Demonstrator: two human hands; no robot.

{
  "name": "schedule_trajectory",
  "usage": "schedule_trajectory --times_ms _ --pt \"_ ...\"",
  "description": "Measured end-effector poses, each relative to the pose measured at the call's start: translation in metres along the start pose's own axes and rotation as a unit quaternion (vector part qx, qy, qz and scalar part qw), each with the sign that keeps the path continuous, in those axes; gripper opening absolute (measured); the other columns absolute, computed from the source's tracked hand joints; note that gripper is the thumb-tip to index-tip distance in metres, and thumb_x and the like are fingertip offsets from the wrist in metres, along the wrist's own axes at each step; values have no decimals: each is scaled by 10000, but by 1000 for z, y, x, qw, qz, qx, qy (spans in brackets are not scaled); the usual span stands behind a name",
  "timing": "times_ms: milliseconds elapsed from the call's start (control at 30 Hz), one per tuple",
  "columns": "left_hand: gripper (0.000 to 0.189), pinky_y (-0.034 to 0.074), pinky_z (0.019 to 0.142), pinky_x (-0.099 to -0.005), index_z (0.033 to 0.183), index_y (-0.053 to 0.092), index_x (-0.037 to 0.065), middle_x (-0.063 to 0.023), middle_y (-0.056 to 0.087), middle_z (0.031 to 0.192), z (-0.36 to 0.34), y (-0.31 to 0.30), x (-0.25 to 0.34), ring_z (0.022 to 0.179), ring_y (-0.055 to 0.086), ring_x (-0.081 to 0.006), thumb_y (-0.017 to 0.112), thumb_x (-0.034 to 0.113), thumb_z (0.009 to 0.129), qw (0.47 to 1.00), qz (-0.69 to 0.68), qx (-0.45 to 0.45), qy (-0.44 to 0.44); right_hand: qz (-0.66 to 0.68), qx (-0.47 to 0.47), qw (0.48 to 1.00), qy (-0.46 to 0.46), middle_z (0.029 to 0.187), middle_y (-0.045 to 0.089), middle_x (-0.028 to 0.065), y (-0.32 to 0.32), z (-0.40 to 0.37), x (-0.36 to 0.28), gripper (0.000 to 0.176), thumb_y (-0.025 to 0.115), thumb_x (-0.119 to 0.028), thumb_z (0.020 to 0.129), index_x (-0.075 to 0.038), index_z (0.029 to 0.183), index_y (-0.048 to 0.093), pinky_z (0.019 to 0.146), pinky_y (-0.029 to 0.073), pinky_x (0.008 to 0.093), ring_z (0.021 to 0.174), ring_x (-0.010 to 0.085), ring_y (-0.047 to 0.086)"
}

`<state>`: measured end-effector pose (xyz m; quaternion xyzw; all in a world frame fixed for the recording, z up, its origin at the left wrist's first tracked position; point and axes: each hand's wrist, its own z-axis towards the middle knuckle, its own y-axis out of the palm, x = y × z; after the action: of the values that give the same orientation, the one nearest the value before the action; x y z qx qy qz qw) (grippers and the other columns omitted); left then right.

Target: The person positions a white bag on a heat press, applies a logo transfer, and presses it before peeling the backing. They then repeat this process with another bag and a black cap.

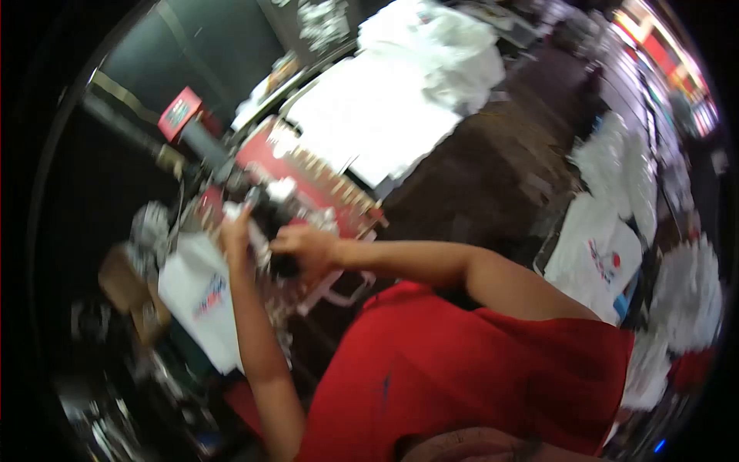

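The view is tilted and blurred. My left hand (235, 229) reaches up at a red machine (308, 181) and grips a small white piece of cloth (231, 209) at its near end. My right hand (302, 245) is beside it, fingers curled over a dark part (283, 266) of the same machine. Just left of my left forearm hangs a white printed fabric piece (198, 296) with a red and blue logo. My red shirt (462, 369) fills the lower middle.
A white sheet-covered table (369, 115) with a heap of white fabric (446, 54) lies beyond the machine. More white printed pieces (596, 258) are stacked at the right. A brown box (123, 281) sits at the left. Dark floor lies between.
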<state>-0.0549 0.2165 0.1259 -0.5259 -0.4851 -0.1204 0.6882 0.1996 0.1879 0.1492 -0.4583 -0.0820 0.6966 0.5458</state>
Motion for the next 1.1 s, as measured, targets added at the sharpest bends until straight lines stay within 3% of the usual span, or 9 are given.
schedule_trajectory --times_ms 100,200,333,400,567,600,733,767,1100 --pt "454 438 670 -307 1011 642 4 9 600 869 -59 -13 30 740 512 -114 749 425 879 982 -181 -61 -12 39 2 999 33 948 580 164 -11 6 -13 631 866 -356 632 -55 1122 608 753 518 454 857 380 615" --pt "450 449 691 -284 1007 654 3 -2 617 861 -107 -31 41 766 536 -98 660 450 951 998 -23 -33 -54 206 -8 971 124 1008 659 125 -27 8 -22 544 834 -331 720 -89 1160 624 801 531 383 913 257 660" --pt "570 496 796 -289 1117 648 -2 -51 669 927 -169 -68 -4 850 626 -149 548 545 996 951 -211 -202 -96 415 -112 854 295 1037 692 64 -130 -32 -31 544 839 -265 695 -41 1153 651 810 524 319 922 165 635" --pt "564 503 811 -297 1133 646 3 -52 673 949 -201 -88 -22 867 638 -162 558 541 991 935 -235 -226 -137 500 -312 765 259 1060 697 85 -173 -70 3 575 826 -249 675 -4 1171 670 883 498 320 965 159 627" --pt "272 496 831 -282 1133 608 35 -29 634 1001 -259 -93 -18 927 615 -128 642 264 992 819 -273 -475 -170 347 -441 590 580 1174 693 101 -199 -242 61 522 747 -87 689 0 1201 694 978 449 309 1056 209 634" --pt "272 496 831 -282 1133 608 35 -29 634 1001 -265 -82 -21 927 615 -128 642 264 992 810 -272 -488 -181 350 -479 584 554 1204 675 109 -196 -279 63 639 730 -55 698 -28 1328 624 969 476 317 1055 203 644" --pt "263 490 813 -268 1109 604 22 -27 629 960 -276 -27 -39 887 602 -110 653 249 985 831 -158 -493 -203 450 -387 430 680 1201 651 156 -206 -303 16 898 708 -29 730 -79 1549 342 842 574 375 953 260 683" --pt "275 491 807 -270 1093 606 18 -30 630 942 -277 -15 -44 870 600 -108 651 268 987 844 -139 -478 -201 469 -357 385 710 1258 634 114 -209 -300 9 957 758 -63 670 -42 1542 365 958 517 346 1074 240 645" --pt "413 500 861 -309 1130 645 65 -104 705 1010 -256 42 -15 928 660 -202 735 395 900 915 -5 -395 -82 473 -348 398 704 1253 638 156 -209 -320 11 934 738 -67 686 10 1534 355 1011 482 350 1087 230 642"
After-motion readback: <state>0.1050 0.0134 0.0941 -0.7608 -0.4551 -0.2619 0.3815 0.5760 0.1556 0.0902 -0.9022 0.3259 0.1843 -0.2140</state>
